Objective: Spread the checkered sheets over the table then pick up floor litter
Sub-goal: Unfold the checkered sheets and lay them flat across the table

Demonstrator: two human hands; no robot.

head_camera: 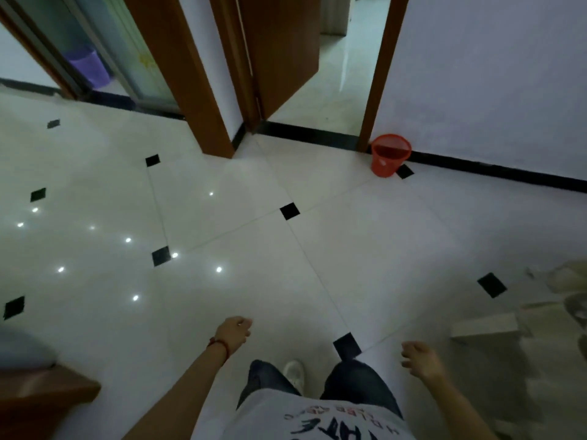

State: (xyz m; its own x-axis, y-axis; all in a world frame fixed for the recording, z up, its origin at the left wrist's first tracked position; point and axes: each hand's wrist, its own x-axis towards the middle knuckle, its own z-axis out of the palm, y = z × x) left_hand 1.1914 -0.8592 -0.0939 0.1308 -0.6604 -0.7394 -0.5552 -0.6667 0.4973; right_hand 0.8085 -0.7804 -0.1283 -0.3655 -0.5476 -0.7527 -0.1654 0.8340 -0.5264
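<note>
1. At the bottom edge a white shirt (317, 420) with red and dark lettering, dark trousers (355, 385) and one white shoe (293, 373) show the person standing on the floor (254, 274).
2. The left hand (233, 331) reaches forward with a red band (220, 346) round the wrist; its fingers (246, 322) are curled in loosely and hold nothing.
3. The right hand (419, 360) hangs out to the side with fingers (408, 347) spread and slack, also empty.
4. A brown table corner (44, 395) shows at the lower left, with something pale grey and blurred (22, 347) on top; I cannot tell whether this is a checkered sheet.
5. At the right edge pale litter (486, 325) lies on the floor, a flat boxy piece nearest and more blurred scraps (568, 277) beyond it, well apart from both hands.
6. The floor is glossy white tile with small black diamonds (289, 211) at the joints and bright spots of reflected light (128, 240) on the left.
7. A red basket (390, 155) stands against the wall (492, 74), just beside a door frame (378, 90).
8. A brown door (286, 49) stands open into another room.
9. Far left, a purple bucket (90, 69) sits behind a glass panel (127, 49).
</note>
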